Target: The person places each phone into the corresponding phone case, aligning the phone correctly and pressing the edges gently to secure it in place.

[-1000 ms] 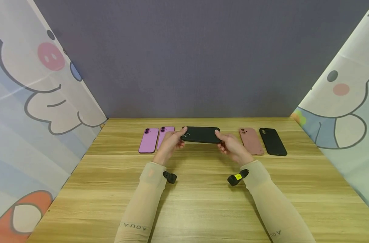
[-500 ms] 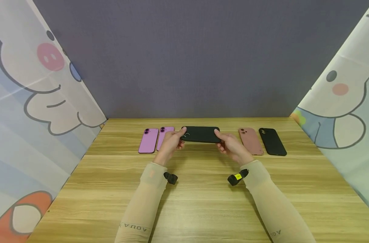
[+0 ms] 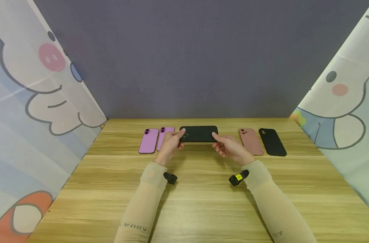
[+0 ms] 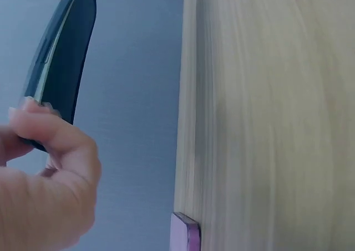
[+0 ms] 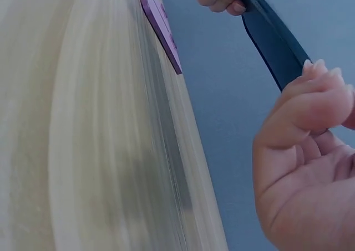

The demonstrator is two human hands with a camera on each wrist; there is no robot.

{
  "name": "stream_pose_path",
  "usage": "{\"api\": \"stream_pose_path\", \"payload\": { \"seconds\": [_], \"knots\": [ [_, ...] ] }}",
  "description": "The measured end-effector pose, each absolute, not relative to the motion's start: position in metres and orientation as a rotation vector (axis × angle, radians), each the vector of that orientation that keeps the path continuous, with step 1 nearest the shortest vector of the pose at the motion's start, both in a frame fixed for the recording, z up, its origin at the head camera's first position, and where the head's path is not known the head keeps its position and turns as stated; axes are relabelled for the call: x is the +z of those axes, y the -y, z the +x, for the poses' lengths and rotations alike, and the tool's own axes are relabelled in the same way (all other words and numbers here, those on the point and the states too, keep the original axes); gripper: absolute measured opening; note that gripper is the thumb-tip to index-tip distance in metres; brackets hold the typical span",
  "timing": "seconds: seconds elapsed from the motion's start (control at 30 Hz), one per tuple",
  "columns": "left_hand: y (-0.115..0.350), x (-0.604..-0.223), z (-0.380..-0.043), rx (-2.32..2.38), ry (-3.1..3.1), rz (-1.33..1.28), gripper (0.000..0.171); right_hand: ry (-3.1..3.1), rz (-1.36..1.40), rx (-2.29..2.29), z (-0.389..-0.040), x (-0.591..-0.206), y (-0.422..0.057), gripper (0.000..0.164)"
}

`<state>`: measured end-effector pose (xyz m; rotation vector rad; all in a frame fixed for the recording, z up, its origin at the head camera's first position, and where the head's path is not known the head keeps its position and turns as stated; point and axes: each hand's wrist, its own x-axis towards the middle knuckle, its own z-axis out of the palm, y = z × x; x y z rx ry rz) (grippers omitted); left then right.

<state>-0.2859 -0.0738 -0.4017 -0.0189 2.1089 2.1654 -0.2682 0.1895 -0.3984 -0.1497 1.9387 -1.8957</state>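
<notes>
In the head view a black phone case [image 3: 199,134] is held sideways above the back of the table, its camera cutouts at the left end. My left hand [image 3: 170,141] pinches that end, thumb on top and fingers underneath. At the other end my right hand [image 3: 231,148] grips it the same way, thumb near the lower corner. The left wrist view shows the case [image 4: 69,62] edge-on, with a pale line along its side and a dark face below. I cannot tell whether a phone sits inside it.
Two purple phones [image 3: 148,141] lie on the wooden table [image 3: 199,195] at the left, one partly behind my left hand. A pink phone case [image 3: 251,141] and another black phone case [image 3: 272,141] lie at the right. A grey panel [image 3: 196,67] stands behind the table.
The case has shifted slightly left and turned its back a little more toward the head camera. My right thumb has slid toward its lower edge.
</notes>
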Motion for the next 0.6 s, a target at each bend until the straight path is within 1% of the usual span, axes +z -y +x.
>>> {"api": "stream_pose_path", "payload": {
  "seconds": [0.27, 0.37, 0.5, 0.6],
  "knots": [
    [0.0765, -0.4009, -0.2877, 2.183, -2.078, -0.008, 0.041, -1.915, -0.159, -1.935, -0.2698, -0.4016, -0.1874, 0.052],
    [0.0771, -0.4026, -0.2893, 2.186, -2.065, -0.024, 0.040, -1.881, -0.153, -1.953, -0.2707, -0.4022, -0.1878, 0.050],
    [0.0780, -0.4035, -0.2903, 2.195, -2.037, -0.007, 0.038, -1.856, -0.141, -1.997, -0.2721, -0.4028, -0.1900, 0.042],
    [0.0788, -0.4039, -0.2908, 2.199, -2.018, 0.028, 0.037, -1.864, -0.144, -2.011, -0.2733, -0.4032, -0.1920, 0.040]
  ]
}}
